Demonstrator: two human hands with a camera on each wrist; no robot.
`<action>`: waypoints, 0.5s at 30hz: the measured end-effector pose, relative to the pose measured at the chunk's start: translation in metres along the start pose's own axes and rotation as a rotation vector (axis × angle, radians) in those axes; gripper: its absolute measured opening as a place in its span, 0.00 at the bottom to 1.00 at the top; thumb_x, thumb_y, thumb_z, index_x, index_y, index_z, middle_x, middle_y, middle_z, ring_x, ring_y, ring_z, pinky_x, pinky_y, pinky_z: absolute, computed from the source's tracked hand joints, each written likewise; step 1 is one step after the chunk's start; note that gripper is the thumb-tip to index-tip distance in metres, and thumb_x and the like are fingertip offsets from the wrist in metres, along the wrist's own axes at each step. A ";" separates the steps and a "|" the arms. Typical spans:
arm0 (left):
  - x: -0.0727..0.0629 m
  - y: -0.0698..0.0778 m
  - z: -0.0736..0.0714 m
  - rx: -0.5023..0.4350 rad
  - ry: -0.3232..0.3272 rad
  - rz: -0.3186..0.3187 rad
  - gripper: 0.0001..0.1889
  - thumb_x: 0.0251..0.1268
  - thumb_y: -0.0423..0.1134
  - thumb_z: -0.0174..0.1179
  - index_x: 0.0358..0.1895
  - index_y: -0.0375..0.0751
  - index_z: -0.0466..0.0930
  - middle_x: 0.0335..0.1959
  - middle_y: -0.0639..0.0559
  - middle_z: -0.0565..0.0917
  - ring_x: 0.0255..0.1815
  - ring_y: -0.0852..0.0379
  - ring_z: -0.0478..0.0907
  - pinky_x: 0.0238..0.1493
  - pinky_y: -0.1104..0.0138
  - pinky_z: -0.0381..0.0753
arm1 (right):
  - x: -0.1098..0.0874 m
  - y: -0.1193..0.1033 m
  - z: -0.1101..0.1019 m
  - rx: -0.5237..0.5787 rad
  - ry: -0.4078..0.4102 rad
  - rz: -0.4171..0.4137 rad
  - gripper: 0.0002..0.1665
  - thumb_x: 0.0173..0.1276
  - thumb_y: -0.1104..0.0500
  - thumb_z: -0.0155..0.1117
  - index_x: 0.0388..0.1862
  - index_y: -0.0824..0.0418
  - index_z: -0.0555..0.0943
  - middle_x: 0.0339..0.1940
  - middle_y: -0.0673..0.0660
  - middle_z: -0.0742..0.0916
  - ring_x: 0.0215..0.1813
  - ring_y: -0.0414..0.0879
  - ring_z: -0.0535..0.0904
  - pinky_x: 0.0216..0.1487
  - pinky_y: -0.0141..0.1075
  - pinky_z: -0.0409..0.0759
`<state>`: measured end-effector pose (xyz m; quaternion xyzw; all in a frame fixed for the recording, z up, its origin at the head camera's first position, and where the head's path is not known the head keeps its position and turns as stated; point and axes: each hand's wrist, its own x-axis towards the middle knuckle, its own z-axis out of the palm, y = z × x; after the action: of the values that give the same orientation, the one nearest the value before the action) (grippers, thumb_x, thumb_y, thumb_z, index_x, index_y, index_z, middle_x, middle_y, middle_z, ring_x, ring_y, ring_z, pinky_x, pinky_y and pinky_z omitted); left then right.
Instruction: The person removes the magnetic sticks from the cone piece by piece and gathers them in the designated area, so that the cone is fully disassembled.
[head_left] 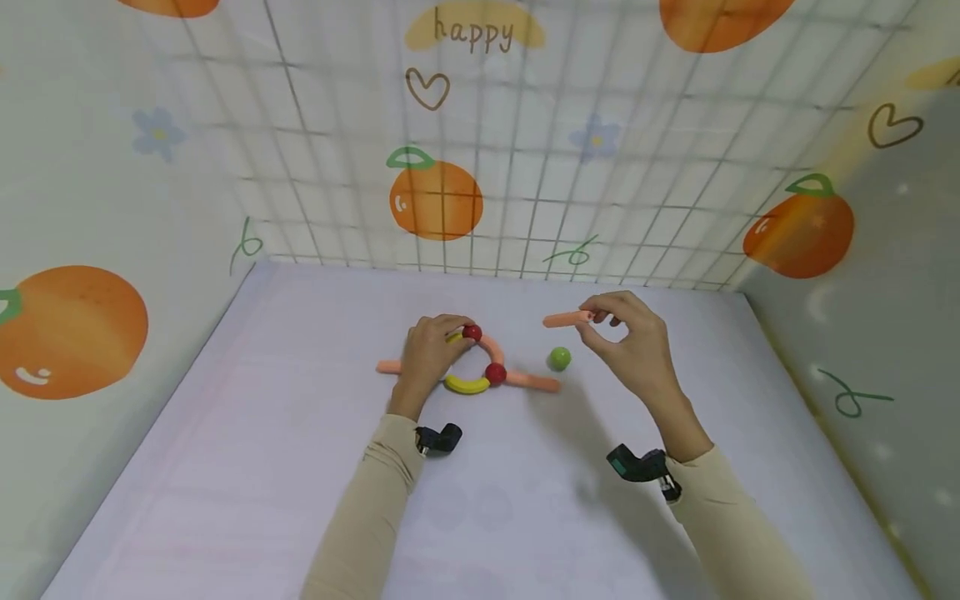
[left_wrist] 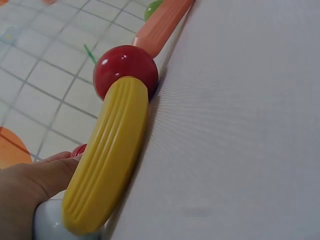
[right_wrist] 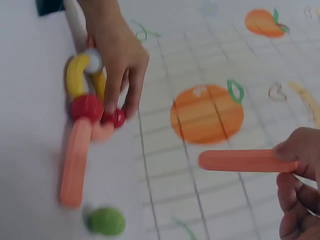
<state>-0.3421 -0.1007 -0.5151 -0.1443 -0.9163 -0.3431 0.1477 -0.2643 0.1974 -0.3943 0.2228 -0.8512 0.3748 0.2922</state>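
Observation:
A small ring of toy rods and balls lies on the table. My left hand (head_left: 427, 354) pinches the red ball (head_left: 472, 332) at its far side. A salmon curved rod (head_left: 491, 348) links that to a second red ball (head_left: 495, 373), which also joins a yellow curved rod (head_left: 467, 385) and a straight salmon rod (head_left: 534, 382) pointing right. In the right wrist view a white ball (right_wrist: 94, 60) shows at the ring's other side. Another salmon rod end (head_left: 388, 367) sticks out left, partly behind the hand. Raised at right, my right hand (head_left: 633, 346) pinches a loose straight salmon rod (head_left: 564, 319) by one end.
A lone green ball (head_left: 559, 358) sits between the ring and my right hand. Cloth walls printed with oranges (head_left: 437, 200) bound the pale table (head_left: 262, 467) at the back and both sides. A black camera is strapped on each wrist.

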 end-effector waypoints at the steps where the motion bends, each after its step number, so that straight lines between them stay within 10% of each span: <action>1: 0.000 0.000 0.000 -0.005 -0.002 -0.003 0.16 0.61 0.47 0.72 0.53 0.57 0.87 0.56 0.57 0.84 0.47 0.50 0.77 0.49 0.52 0.73 | -0.004 0.005 -0.005 -0.009 -0.002 0.026 0.13 0.59 0.66 0.76 0.44 0.59 0.86 0.39 0.52 0.85 0.40 0.44 0.78 0.42 0.36 0.74; 15: -0.002 0.001 0.002 -0.049 0.000 -0.031 0.17 0.62 0.47 0.71 0.54 0.57 0.87 0.57 0.58 0.84 0.48 0.51 0.76 0.51 0.55 0.73 | -0.062 0.062 -0.024 -0.025 -0.135 0.341 0.14 0.66 0.58 0.72 0.50 0.57 0.86 0.43 0.53 0.86 0.43 0.45 0.79 0.44 0.36 0.76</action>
<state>-0.3400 -0.0994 -0.5169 -0.1336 -0.9098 -0.3676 0.1391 -0.2488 0.2644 -0.4538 0.0963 -0.8989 0.3924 0.1695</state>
